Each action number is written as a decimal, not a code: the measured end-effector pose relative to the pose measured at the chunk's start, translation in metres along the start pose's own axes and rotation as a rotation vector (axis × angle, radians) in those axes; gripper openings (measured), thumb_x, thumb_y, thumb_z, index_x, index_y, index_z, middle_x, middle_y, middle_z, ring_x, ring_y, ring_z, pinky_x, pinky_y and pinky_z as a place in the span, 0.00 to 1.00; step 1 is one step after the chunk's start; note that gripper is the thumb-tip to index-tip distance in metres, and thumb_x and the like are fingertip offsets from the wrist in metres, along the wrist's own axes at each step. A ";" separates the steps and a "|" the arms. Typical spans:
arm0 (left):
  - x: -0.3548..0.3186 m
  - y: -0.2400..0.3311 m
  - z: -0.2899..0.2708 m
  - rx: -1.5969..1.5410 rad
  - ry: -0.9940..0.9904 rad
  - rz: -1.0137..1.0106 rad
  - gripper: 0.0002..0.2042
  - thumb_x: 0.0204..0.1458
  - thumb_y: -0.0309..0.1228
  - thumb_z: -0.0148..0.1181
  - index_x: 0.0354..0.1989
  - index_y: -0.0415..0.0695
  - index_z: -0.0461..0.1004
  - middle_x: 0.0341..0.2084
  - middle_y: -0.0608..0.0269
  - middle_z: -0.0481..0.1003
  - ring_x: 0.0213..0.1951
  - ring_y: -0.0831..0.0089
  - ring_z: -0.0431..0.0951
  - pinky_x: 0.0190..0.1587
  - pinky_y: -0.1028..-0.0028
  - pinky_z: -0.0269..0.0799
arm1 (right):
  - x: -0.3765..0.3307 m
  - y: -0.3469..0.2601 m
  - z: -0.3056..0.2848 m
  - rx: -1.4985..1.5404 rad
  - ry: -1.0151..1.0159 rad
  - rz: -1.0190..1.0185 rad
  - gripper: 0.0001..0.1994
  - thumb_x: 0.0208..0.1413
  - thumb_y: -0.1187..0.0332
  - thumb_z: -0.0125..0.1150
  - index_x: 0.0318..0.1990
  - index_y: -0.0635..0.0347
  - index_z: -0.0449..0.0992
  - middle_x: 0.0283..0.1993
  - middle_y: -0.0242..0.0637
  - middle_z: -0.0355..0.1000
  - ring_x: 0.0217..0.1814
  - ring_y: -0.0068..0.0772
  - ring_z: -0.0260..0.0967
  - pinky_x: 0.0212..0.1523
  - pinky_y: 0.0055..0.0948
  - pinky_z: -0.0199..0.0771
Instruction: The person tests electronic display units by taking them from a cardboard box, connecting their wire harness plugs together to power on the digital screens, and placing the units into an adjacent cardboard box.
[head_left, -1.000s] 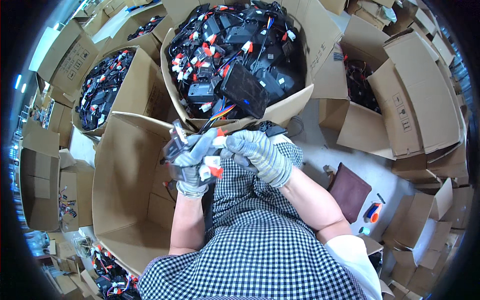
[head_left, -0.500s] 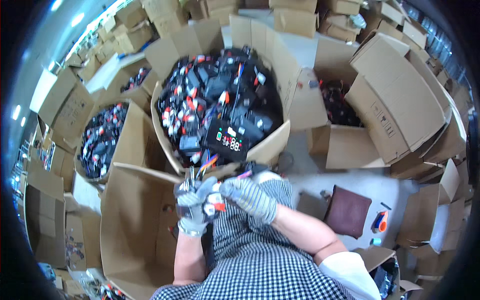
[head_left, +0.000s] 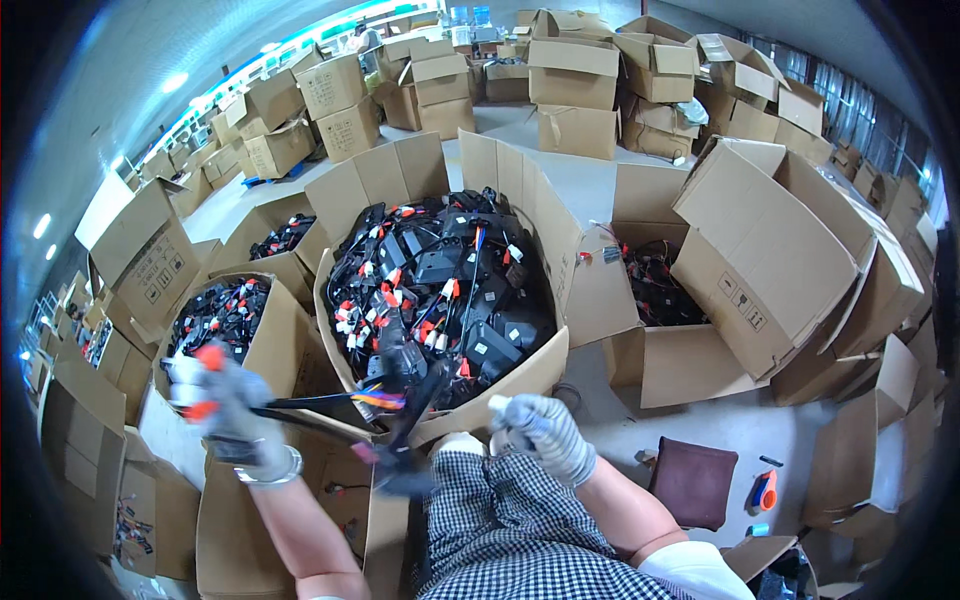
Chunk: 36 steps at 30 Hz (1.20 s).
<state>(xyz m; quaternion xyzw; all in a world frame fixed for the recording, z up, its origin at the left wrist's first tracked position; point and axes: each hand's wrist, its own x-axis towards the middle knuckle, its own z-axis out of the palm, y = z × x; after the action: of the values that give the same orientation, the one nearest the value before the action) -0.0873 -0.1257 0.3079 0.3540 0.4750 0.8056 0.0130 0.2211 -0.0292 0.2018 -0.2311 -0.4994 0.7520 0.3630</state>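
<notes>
My left hand (head_left: 240, 425), gloved and smeared by motion, is raised at the left, closed on a wire harness with red and white connectors (head_left: 203, 385). Its black cable runs right to orange, blue and purple wires (head_left: 380, 398). A blurred black part (head_left: 405, 472) dangles near my lap, seemingly on the same wiring. My right hand (head_left: 550, 437), in a striped grey glove, is closed in a pinch in front of the big carton. Something small and white shows at its fingertips, too small to name. A pile of black wired units (head_left: 430, 265) fills the big open carton (head_left: 552, 365).
Left of it, a smaller carton (head_left: 275, 335) holds similar parts. An open carton (head_left: 225, 520) stands below my left hand. At right lie a dark red cushion (head_left: 693, 482) and an orange tape dispenser (head_left: 765, 492). A tilted carton (head_left: 775, 250) and stacked cartons (head_left: 572, 75) stand beyond.
My hands have parted: the left swung left with the harness, the right moved slightly right. The black unit with the lit display no longer shows above my hands. My view has tilted up.
</notes>
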 end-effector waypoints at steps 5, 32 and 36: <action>0.041 0.087 -0.023 0.180 0.124 0.387 0.18 0.59 0.44 0.49 0.43 0.40 0.69 0.22 0.76 0.57 0.21 0.87 0.54 0.23 0.83 0.48 | 0.012 0.024 -0.023 0.064 0.146 0.132 0.17 0.58 0.54 0.55 0.34 0.61 0.75 0.21 0.25 0.66 0.20 0.14 0.59 0.21 0.14 0.58; -0.246 -0.228 -0.402 0.944 -0.213 -0.955 0.14 0.58 0.39 0.49 0.31 0.40 0.73 0.25 0.64 0.72 0.26 0.74 0.67 0.32 0.71 0.67 | 0.147 0.105 -0.004 -1.488 0.056 -0.285 0.13 0.55 0.62 0.53 0.39 0.63 0.76 0.56 0.46 0.64 0.46 0.50 0.70 0.50 0.40 0.70; -0.254 -0.222 -0.411 1.029 -0.521 -1.046 0.17 0.51 0.44 0.58 0.32 0.39 0.73 0.28 0.59 0.76 0.30 0.66 0.74 0.37 0.68 0.70 | 0.160 0.099 0.005 -1.611 -0.151 -0.096 0.14 0.55 0.61 0.54 0.40 0.61 0.77 0.63 0.46 0.58 0.47 0.49 0.70 0.50 0.41 0.70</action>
<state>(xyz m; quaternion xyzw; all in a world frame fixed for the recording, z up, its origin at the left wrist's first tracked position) -0.2067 -0.4050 -0.1281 0.2235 0.8759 0.2639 0.3365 0.0861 0.0688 0.1153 -0.3486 -0.9201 0.1584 0.0823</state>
